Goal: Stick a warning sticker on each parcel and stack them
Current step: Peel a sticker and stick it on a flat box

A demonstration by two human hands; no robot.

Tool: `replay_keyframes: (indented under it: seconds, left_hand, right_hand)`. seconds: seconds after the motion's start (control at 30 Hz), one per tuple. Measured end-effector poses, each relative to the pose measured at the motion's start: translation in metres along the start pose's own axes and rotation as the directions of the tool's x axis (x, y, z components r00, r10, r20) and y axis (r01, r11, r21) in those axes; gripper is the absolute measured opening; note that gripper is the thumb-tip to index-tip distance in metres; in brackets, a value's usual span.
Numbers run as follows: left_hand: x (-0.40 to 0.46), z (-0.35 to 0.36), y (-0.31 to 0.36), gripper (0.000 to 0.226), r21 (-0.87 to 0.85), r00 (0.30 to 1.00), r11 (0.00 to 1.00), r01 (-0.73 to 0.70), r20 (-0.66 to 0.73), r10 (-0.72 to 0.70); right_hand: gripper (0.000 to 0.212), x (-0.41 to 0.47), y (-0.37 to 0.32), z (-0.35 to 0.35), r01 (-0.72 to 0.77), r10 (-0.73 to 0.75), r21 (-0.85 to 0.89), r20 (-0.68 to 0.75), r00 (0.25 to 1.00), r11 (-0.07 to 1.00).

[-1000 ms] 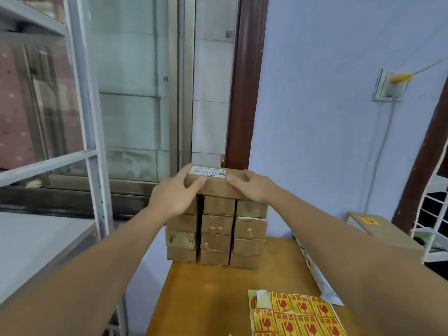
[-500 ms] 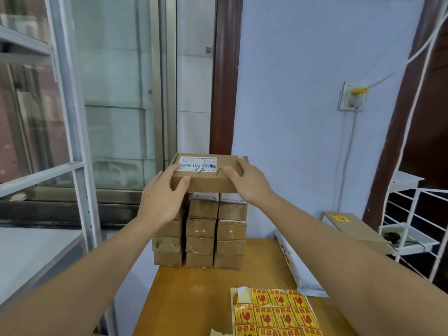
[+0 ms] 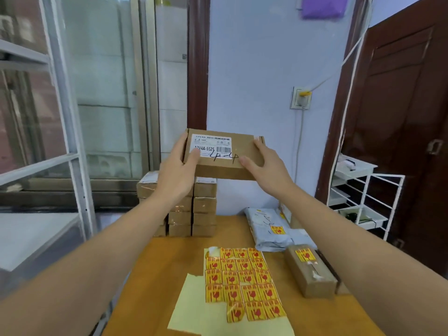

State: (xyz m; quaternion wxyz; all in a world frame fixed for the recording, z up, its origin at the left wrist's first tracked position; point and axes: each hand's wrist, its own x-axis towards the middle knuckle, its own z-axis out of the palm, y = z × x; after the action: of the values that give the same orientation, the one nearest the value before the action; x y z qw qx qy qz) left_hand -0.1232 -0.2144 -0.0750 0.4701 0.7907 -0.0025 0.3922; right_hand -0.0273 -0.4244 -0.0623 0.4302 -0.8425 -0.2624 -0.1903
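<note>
I hold a flat brown cardboard parcel [image 3: 238, 154] with a white barcode label in the air, above and in front of the stack of brown parcels [image 3: 203, 207] at the table's far edge. My left hand [image 3: 178, 173] grips its left end, thumb on the label. My right hand [image 3: 264, 166] grips its right end. A sheet of yellow-and-red warning stickers [image 3: 242, 280] lies on the wooden table [image 3: 157, 287] below. A brown parcel [image 3: 312, 275] and grey mailer bags [image 3: 269, 229] on the right each carry a sticker.
A white wire rack [image 3: 363, 200] stands at the right beside a dark wooden door [image 3: 400, 105]. A metal shelf frame [image 3: 63, 117] and a window lie to the left. A wall socket [image 3: 300, 98] with a cable is on the back wall.
Both hands lifted the flat parcel off the top of the stack, raised it and brought it toward me and slightly right. The view tilted down, showing more of the table.
</note>
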Motion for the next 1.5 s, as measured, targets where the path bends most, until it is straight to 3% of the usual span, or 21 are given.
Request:
replay_keyframes:
  seconds: [0.3, 0.57, 0.9, 1.27, 1.5]
  left_hand:
    - [-0.068, 0.018, 0.035, 0.068, -0.034, 0.977, 0.993, 0.110, 0.185, -0.102]
    - [-0.161, 0.042, 0.019, 0.078, -0.051, 0.961, 0.974, 0.219, 0.182, -0.207]
    - [-0.238, 0.033, -0.048, 0.076, -0.017, 0.920, 0.925, 0.380, 0.112, -0.376]
    - [-0.228, -0.040, -0.121, 0.079, 0.115, 0.879, 0.873, 0.474, 0.001, -0.478]
    - [-0.227, -0.074, -0.160, 0.079, 0.194, 0.853, 0.836, 0.514, -0.010, -0.522]
  right_hand:
    - [0.083, -0.085, 0.009, -0.058, 0.014, -0.014, 0.028, 0.001, 1.000, 0.999]
    - [0.083, -0.168, 0.035, -0.064, -0.062, 0.063, -0.013, 0.058, 0.996, 0.998]
    - [0.083, -0.229, 0.071, 0.017, -0.188, 0.177, 0.024, 0.246, 0.953, 0.982]
    - [0.087, -0.228, 0.053, 0.135, -0.234, 0.182, 0.091, 0.388, 0.903, 0.968]
    - [0.089, -0.230, 0.048, 0.179, -0.187, 0.172, -0.019, 0.493, 0.853, 0.982]
